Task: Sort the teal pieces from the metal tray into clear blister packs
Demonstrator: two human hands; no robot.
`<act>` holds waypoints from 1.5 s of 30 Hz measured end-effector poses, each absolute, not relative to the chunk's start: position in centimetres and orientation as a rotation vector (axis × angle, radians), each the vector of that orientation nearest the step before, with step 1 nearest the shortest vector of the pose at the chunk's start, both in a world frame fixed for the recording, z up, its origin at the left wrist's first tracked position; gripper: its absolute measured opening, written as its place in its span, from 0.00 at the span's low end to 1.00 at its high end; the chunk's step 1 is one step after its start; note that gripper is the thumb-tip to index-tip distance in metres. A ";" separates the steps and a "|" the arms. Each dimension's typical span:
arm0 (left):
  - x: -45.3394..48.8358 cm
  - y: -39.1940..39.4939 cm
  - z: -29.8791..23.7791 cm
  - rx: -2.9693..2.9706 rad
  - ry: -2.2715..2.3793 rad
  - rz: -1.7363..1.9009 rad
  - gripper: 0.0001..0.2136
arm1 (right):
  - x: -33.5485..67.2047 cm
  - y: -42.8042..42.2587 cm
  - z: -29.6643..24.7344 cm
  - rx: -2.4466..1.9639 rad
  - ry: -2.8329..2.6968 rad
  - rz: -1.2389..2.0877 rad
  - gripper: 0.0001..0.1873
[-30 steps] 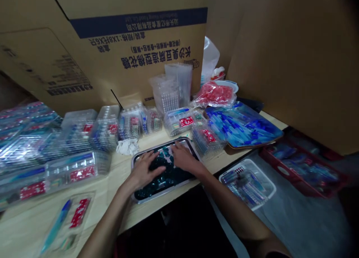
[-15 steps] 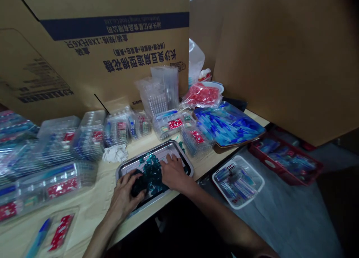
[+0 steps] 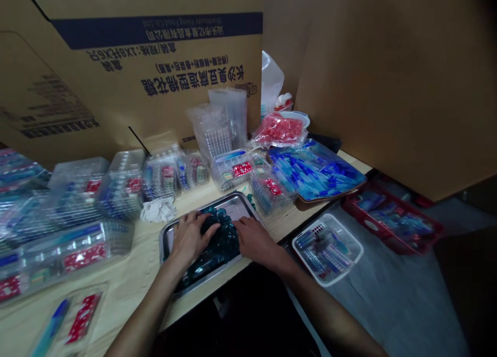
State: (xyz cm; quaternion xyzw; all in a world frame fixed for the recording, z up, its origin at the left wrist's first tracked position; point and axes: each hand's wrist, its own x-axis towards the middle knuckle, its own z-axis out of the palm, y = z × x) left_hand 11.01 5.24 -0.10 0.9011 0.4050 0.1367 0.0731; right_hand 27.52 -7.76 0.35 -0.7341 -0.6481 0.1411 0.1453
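Observation:
A shallow metal tray (image 3: 243, 197) lies at the table's front edge, holding a pile of small, shiny teal pieces (image 3: 223, 238) whose kind I cannot make out. Over the left side of the pile, my left hand (image 3: 191, 238) rests palm down, open, with fingers and thumb apart. From the right, my right hand (image 3: 256, 240) touches the pile with its fingers curved against it; it looks open, and its fingertips are partly hidden. A few teal pieces (image 3: 250, 199) lie outside the tray's far edge.
Stacked clear plastic packs (image 3: 77, 191) line the left and back. A crumpled white tissue (image 3: 158, 210) is left of the tray. Blue sticks fill a box (image 3: 316, 173) at back right, near a bag of red pieces (image 3: 279, 129). A white basket (image 3: 297, 248) and red crate (image 3: 396, 240) stand lower right.
My left hand has moved up and right, from cupping the near-left side of the teal pile to lying over it. My right hand has shifted slightly right, to the pile's edge.

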 end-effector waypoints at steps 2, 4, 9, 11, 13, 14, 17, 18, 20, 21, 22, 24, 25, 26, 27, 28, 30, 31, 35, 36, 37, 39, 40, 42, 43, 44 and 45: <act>12.2 5.1 0.3 2.791 1.176 0.375 0.19 | 27.7 -7.8 0.3 -2.183 -1.767 0.348 0.17; 12.7 5.1 0.1 2.813 1.054 0.260 0.20 | 27.7 -8.1 0.1 -2.308 -1.628 0.257 0.16; 11.0 5.2 -1.1 2.782 1.047 0.119 0.21 | 26.6 -8.7 -0.5 -2.252 -1.624 0.304 0.15; 9.9 5.6 -1.4 2.772 1.063 0.129 0.20 | 26.4 -8.7 -0.6 -2.142 -1.651 0.330 0.16; 9.3 6.0 -1.5 2.740 1.051 0.172 0.20 | 26.9 -8.7 -0.7 -2.062 -1.649 0.343 0.17; 9.1 6.1 -1.5 2.715 1.035 0.213 0.21 | 27.3 -8.8 -0.7 -2.035 -1.638 0.341 0.18; 8.5 5.9 -0.9 2.604 1.014 0.433 0.23 | 28.9 -10.1 -0.8 -1.947 -1.648 0.315 0.20; 8.1 5.6 -0.6 2.558 1.035 0.525 0.23 | 29.4 -10.7 -0.9 -1.910 -1.696 0.316 0.21; 6.7 4.7 0.3 2.486 1.104 0.646 0.22 | 30.1 -12.0 -1.0 -1.858 -1.854 0.349 0.24; 5.8 3.9 0.8 2.473 1.146 0.648 0.21 | 30.2 -12.5 -1.0 -1.847 -1.943 0.371 0.26; 4.9 3.0 1.2 2.478 1.186 0.603 0.21 | 30.2 -12.8 -1.0 -1.845 -2.022 0.390 0.27; 3.6 0.8 1.5 2.512 1.243 0.430 0.25 | 29.7 -12.8 -1.0 -1.851 -2.132 0.411 0.29; 3.2 -0.3 1.4 2.524 1.269 0.349 0.28 | 29.4 -12.4 -1.1 -1.842 -2.170 0.416 0.29; 3.2 -1.3 1.2 2.530 1.295 0.299 0.31 | 29.0 -11.7 -1.1 -1.819 -2.204 0.420 0.30; 3.6 -2.2 0.8 2.528 1.318 0.281 0.32 | 28.5 -11.0 -1.2 -1.786 -2.234 0.428 0.30; 4.1 -2.8 0.4 2.517 1.344 0.294 0.33 | 28.1 -10.0 -1.3 -1.753 -2.256 0.442 0.31; 5.5 -3.1 -0.6 2.466 1.411 0.371 0.31 | 27.3 -7.6 -1.5 -1.709 -2.247 0.488 0.31; 6.1 -2.8 -1.0 2.426 1.448 0.423 0.30 | 27.0 -6.3 -1.5 -1.701 -2.207 0.510 0.29; 6.5 -0.2 -1.3 2.221 1.493 0.614 0.21 | 27.1 -1.6 -1.1 -1.644 -2.013 0.493 0.21; 6.1 0.5 -1.2 2.180 1.481 0.631 0.18 | 27.4 -0.8 -1.0 -1.623 -1.998 0.480 0.20; 5.7 1.0 -1.0 2.148 1.472 0.634 0.15 | 27.8 -0.5 -0.9 -1.608 -1.997 0.472 0.20; 5.0 1.4 -0.7 2.122 1.467 0.621 0.11 | 28.7 -0.8 -0.9 -1.592 -1.993 0.442 0.19; 4.6 1.3 -0.6 2.134 1.465 0.628 0.11 | 29.1 -1.4 -1.1 -1.578 -1.988 0.406 0.19; 4.2 0.4 -0.4 2.215 1.432 0.682 0.12 | 29.6 -3.5 -1.8 -1.532 -1.960 0.304 0.19; 4.0 -0.2 -0.4 2.283 1.399 0.720 0.13 | 29.8 -4.7 -2.3 -1.513 -1.932 0.250 0.20; 3.8 -1.0 -0.5 2.364 1.359 0.753 0.14 | 29.8 -6.0 -2.8 -1.507 -1.896 0.206 0.20; 3.6 -1.7 -0.7 2.451 1.315 0.766 0.15 | 29.8 -7.2 -3.4 -1.518 -1.854 0.170 0.20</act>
